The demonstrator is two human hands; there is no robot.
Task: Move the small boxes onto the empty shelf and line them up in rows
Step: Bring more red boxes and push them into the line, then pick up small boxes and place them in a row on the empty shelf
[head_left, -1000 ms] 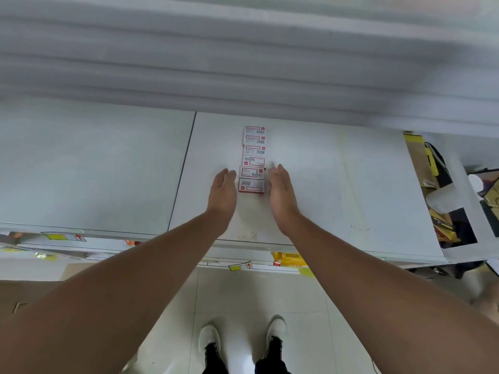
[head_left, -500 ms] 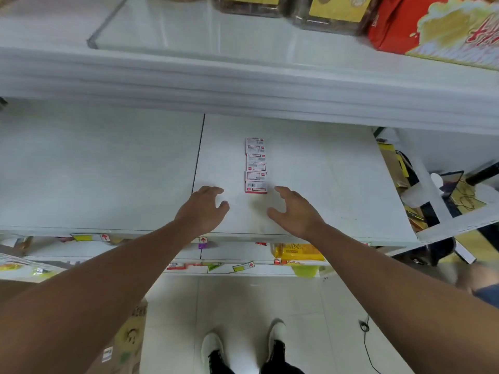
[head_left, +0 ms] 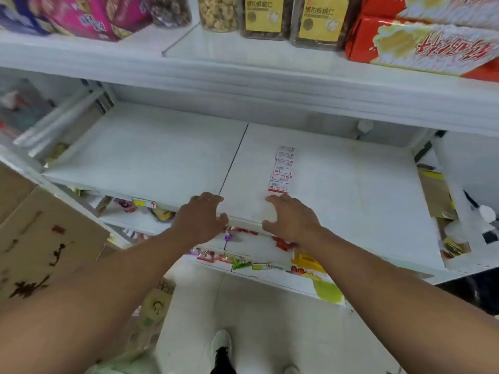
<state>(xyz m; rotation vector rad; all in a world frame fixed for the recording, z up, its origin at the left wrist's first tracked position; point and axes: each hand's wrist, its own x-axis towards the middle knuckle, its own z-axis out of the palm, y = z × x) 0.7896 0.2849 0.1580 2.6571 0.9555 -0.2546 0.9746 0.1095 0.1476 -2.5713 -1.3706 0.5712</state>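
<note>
Though labelled red-and-white, the small boxes [head_left: 282, 168] show unreadable print.

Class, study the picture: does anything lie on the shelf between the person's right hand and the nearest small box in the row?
Nothing visible does. The right hand is at the shelf front edge, its fingertips just short of the nearest small box in the row of small boxes; only bare white shelf lies between.
</note>
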